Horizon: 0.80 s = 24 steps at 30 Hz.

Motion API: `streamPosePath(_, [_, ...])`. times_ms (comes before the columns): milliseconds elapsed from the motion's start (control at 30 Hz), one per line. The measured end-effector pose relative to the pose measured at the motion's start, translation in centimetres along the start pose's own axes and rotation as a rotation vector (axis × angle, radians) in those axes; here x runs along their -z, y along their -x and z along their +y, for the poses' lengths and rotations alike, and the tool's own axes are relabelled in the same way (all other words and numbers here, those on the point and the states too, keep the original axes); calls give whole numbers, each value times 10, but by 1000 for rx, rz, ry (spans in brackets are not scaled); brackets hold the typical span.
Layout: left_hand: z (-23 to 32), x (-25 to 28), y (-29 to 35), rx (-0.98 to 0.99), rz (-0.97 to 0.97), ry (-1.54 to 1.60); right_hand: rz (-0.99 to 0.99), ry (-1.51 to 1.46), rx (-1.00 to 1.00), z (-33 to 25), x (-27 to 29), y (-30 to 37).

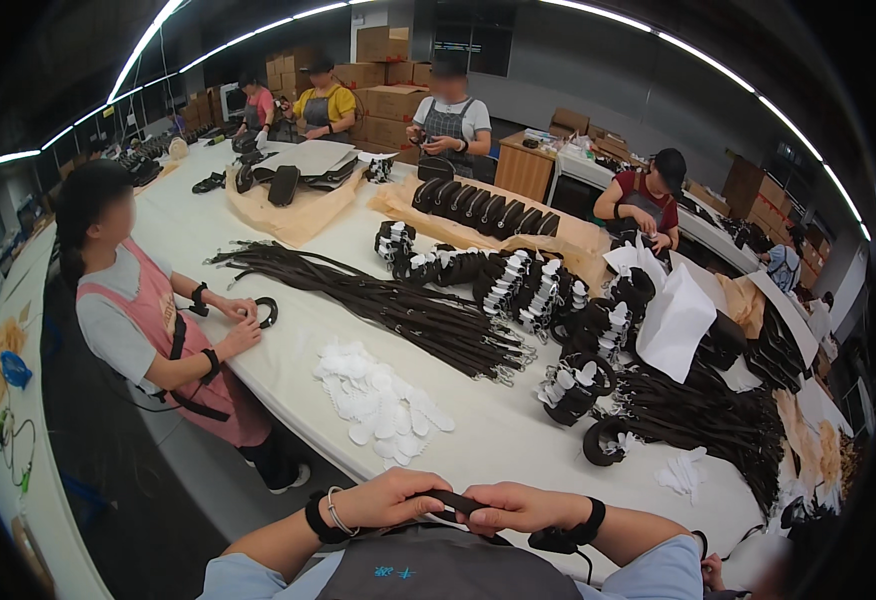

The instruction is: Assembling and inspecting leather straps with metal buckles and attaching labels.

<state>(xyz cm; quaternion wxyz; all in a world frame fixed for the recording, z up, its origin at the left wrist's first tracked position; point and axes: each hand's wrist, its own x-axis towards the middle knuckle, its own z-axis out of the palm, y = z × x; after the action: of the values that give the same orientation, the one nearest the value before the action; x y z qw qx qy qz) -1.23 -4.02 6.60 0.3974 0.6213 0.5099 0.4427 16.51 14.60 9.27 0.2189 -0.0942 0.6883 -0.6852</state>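
Note:
Close to my body, at the table's near edge, my left hand (395, 499) and my right hand (525, 507) pinch a dark strap (449, 501) between them. Both sets of fingers are closed on it, and part of it is hidden under them. Ahead of my left hand lies a loose pile of white scalloped tags (373, 402). Beyond my right hand sits a coiled dark strap (606, 441) with a white tag on it. A few more white tags (680, 474) lie to its right.
Long dark straps with metal clips (388, 305) stretch across the white table (288, 370). Rolled straps with white tags (518, 285) stand behind them, near a row of black pouches (483, 208). A co-worker in a pink apron (163, 310) stands at left; others work along the far side.

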Motion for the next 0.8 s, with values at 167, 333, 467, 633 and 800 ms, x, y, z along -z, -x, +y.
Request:
streamPosePath(167, [0,0,-2,-10,19,47,29,-85,47,1,-1,0])
streamPosePath(333, [-4,-1,-2,49,-44,178,7,-220,-32,0,-4,4])
streamPosePath(467, [-3,1,-6,-4,-34,227,20,-387,-52,2,-4,1])
streamPosePath(633, [-3,3,-8,-73,-56,124,-15,-287,-68,-3,-5,3])
streamPosePath(800, [-6,-1,-5,-49,-17,82,35,-66,-88,-9,-4,1])
